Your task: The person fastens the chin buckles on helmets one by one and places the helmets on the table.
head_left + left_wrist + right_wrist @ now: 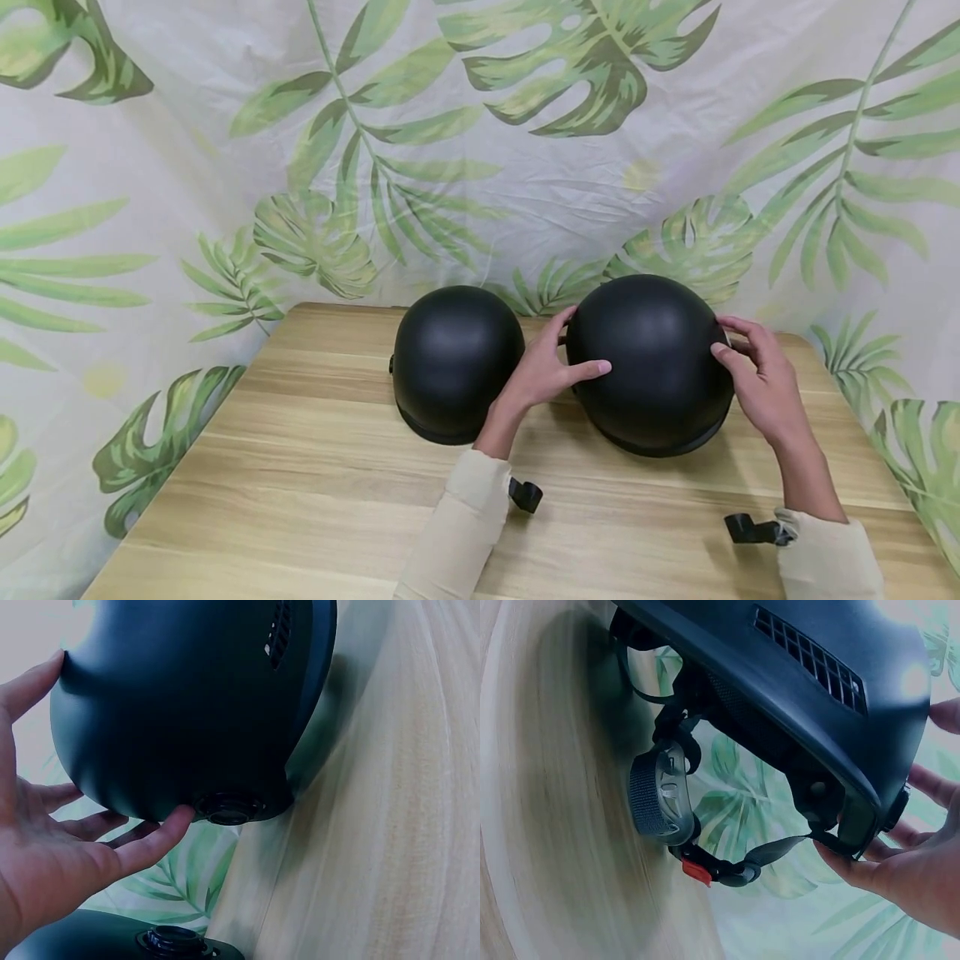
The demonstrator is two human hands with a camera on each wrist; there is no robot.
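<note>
A black helmet (645,367) is held between both hands at the right of the table. My left hand (542,367) grips its left side, thumb on the shell and fingers behind. From the other side my right hand (768,383) holds the shell with thumb and fingers. In the right wrist view the rim stands off the tabletop, and a chin strap (780,849) with a red buckle piece (697,871) hangs below. A vent grille (814,660) shows in the shell. Another black helmet (456,358) sits on the table, left of the held one.
Both helmets are toward the back of the wood-grain table (300,483). Behind it hangs a pale cloth with green leaves (420,133). Black wrist mounts (525,495) stick out from the beige sleeves (457,533).
</note>
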